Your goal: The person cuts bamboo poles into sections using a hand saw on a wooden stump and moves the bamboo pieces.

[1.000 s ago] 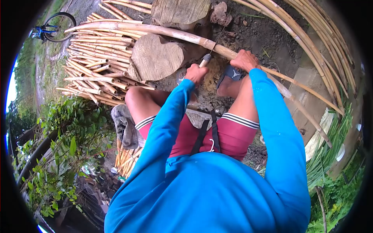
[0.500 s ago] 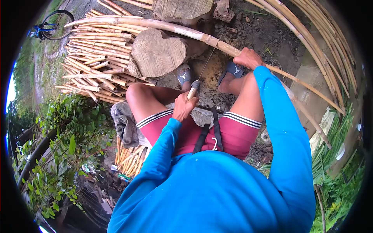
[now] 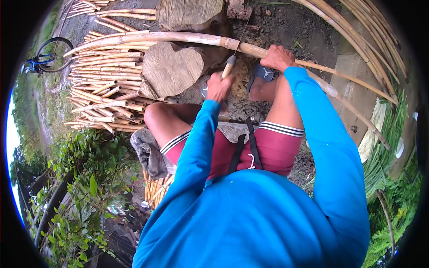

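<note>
Head camera view: from the far left come a bicycle (image 3: 47, 56) and, nearer my left hand (image 3: 219, 86), a pile of short poles (image 3: 109, 89) and a sawn tree stump (image 3: 172, 71). That left hand is clenched round a saw handle (image 3: 229, 67), and the thin blade (image 3: 245, 27) runs forward from my fist, away from me. Just ahead of the fist, the blade crosses a long bamboo pole (image 3: 187, 38), whose long axis runs left to right in front of both hands. My right hand (image 3: 278, 58) grasps that same pole just right of the crossing, so the blade meets it between my hands, slightly nearer the left in reach. Right of my right hand, a thin stick (image 3: 353, 77) slants off, and beyond it curve more long poles (image 3: 336, 26). My fingers hide where the stick and pole meet. The blade is too thin and blurred for me to tell whether it has bitten in, and its tip is hard to make out.
</note>
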Available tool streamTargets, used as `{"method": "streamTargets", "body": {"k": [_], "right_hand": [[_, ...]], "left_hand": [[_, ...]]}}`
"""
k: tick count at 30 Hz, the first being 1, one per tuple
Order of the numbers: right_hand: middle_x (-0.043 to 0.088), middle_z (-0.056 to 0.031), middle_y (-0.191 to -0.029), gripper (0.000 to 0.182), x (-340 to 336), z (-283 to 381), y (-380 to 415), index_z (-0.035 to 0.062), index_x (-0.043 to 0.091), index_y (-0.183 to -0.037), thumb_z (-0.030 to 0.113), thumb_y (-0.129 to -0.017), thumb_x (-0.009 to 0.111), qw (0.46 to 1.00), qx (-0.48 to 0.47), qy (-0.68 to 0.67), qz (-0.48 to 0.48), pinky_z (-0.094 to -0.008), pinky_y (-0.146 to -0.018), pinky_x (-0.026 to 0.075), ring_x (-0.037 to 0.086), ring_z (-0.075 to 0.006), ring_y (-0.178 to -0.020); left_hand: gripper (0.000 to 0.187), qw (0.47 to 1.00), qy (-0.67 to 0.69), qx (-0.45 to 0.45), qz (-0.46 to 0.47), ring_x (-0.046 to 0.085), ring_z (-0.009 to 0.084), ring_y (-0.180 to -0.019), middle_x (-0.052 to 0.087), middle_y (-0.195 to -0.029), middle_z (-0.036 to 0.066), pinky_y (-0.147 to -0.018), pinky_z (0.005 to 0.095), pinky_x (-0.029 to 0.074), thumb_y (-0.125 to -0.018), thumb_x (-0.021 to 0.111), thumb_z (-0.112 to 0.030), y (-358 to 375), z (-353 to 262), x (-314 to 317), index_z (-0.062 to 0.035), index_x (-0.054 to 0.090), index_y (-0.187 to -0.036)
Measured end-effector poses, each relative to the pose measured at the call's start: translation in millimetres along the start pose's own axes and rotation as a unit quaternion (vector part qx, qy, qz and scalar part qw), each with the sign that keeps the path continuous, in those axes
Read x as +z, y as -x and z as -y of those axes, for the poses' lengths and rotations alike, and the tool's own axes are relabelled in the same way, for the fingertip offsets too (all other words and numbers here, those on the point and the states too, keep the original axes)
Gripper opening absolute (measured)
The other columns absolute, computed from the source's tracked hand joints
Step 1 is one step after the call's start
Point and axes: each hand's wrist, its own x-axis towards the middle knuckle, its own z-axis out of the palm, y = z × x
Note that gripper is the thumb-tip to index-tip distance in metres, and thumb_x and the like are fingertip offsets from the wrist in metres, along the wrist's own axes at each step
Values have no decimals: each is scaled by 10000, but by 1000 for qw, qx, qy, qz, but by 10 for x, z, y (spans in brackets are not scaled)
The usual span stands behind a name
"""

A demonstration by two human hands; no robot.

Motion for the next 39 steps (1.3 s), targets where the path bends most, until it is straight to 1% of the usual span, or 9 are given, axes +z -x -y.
{"method": "streamTargets", "body": {"k": [4,11,18,19,21,27,31,34,39], "right_hand": [[656,-256,-1165,469,-65,-38,-61,30,720,-1073,283,-685,644,1000,-1,-9,-24,-446,-968,499,624,-410,-1120],[657,-260,-1157,477,-57,-40,-78,33,720,-1070,298,-679,656,1000,-14,2,-21,-435,-958,506,636,-400,-1104],[671,-235,-1146,453,82,-98,-63,55,731,-1052,293,-674,654,999,-16,-7,-50,-445,-948,514,645,-401,-1083],[674,-235,-1137,445,43,-88,-110,55,733,-1043,290,-674,653,997,-17,-5,-76,-446,-945,516,647,-400,-1080],[671,-234,-1143,451,-7,-61,-45,58,729,-1054,289,-674,654,999,-21,-17,-47,-450,-950,513,643,-402,-1088],[683,-278,-1030,426,154,-173,-77,-22,715,-981,260,-668,651,988,-45,-35,-141,-483,-909,529,656,-450,-1011],[678,-286,-1044,434,-26,-151,-76,-23,714,-983,265,-667,646,996,-44,-39,-65,-462,-930,524,659,-422,-1025],[672,-228,-1148,464,-68,-138,-63,61,724,-1064,282,-660,665,999,-28,-39,-15,-441,-952,513,641,-396,-1095],[667,-215,-1171,475,37,-185,-161,90,727,-1075,301,-653,674,999,-18,-22,-31,-457,-959,507,633,-404,-1110]], "left_hand": [[393,999,19,-40,4,646,253,-646,631,-656,171,-640,387,498,-805,610,-360,936,614,-180,22,683,-863],[410,997,-31,65,1,596,245,-569,603,-619,160,-567,400,474,-770,634,-354,-207,196,71,52,645,-828],[307,987,31,-143,61,683,237,-772,662,-721,155,-713,383,521,-808,599,-261,716,379,-200,-6,723,-923],[292,972,-160,165,47,623,215,-616,599,-631,104,-590,386,484,-820,593,-268,363,463,-119,-8,696,-903],[257,984,154,-57,71,471,199,-475,464,-536,63,-488,399,400,-798,618,-271,-144,-240,13,-18,635,-841],[433,997,2,73,-22,704,248,-843,697,-829,196,-803,365,526,-774,624,-299,831,839,-161,-4,715,-1077],[381,985,-133,108,6,609,220,-586,606,-617,87,-581,406,470,-779,617,-328,69,639,-76,47,669,-823],[377,992,87,-79,50,593,246,-544,614,-610,127,-562,428,473,-764,640,-336,-253,-41,95,34,673,-829],[373,995,27,98,-19,702,249,-744,707,-771,165,-655,361,527,-771,613,-285,733,743,-79,9,728,-968]]}}
